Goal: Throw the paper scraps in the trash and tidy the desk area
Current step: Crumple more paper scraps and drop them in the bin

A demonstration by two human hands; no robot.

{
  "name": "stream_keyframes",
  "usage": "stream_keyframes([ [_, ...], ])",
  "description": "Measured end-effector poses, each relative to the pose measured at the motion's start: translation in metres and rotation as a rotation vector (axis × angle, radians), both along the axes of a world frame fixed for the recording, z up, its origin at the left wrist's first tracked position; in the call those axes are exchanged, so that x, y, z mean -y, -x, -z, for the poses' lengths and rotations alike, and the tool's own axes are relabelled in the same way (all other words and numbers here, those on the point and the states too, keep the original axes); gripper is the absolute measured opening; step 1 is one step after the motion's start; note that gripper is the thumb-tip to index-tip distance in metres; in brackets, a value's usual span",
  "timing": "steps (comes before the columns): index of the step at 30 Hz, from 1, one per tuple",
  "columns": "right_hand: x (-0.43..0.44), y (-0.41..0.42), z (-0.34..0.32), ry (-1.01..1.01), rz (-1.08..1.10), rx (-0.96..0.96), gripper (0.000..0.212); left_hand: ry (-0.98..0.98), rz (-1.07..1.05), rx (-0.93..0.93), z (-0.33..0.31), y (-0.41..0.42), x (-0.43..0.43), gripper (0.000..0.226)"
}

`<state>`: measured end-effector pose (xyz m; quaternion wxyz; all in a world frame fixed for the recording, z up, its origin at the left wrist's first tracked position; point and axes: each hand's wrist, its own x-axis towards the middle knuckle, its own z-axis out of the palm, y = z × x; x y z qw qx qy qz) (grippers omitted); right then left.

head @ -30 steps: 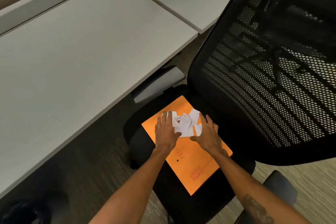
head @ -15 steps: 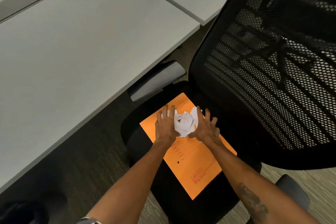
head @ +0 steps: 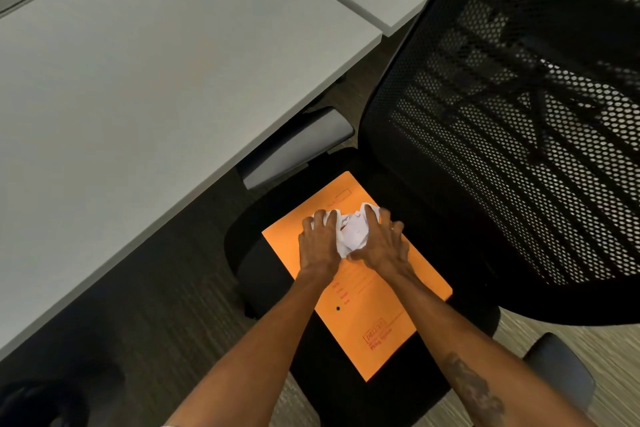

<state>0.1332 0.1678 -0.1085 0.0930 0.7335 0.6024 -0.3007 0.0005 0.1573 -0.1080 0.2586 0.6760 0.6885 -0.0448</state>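
Observation:
White paper scraps [head: 354,231] lie bunched in a heap on an orange envelope [head: 367,315], which rests flat on the black seat of an office chair [head: 391,395]. My left hand [head: 318,244] presses against the left side of the heap with its fingers curled over the scraps. On the right side, my right hand [head: 382,243] does the same, thumb low and fingers over the top. The two hands squeeze the scraps between them. Part of the heap is hidden under my fingers.
A white desk [head: 138,97] fills the upper left, its edge running diagonally above the chair's grey armrest [head: 298,146]. The black mesh backrest [head: 519,149] rises at the right. A second armrest [head: 561,371] sits at the lower right. A dark object [head: 38,402] lies on the carpet at bottom left.
My hands have closed in from either side, gathering the spread scraps into a tighter heap. The fingers went from flat to curled over the paper.

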Motion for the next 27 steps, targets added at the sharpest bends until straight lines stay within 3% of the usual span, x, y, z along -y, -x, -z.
stream_keyframes([
  [11, 0.005, -0.005, 0.004, -0.016, -0.021, -0.048, 0.12, 0.021, -0.05, -0.005, -0.009, -0.007, -0.002, 0.084],
  [22, 0.002, -0.024, 0.005, 0.103, -0.002, 0.043, 0.135, 0.066, -0.013, -0.108, -0.014, -0.003, -0.012, 0.113],
  [27, 0.006, -0.018, 0.008, 0.021, -0.004, 0.052, 0.136, 0.099, 0.011, -0.135, -0.011, -0.003, -0.013, 0.114],
])
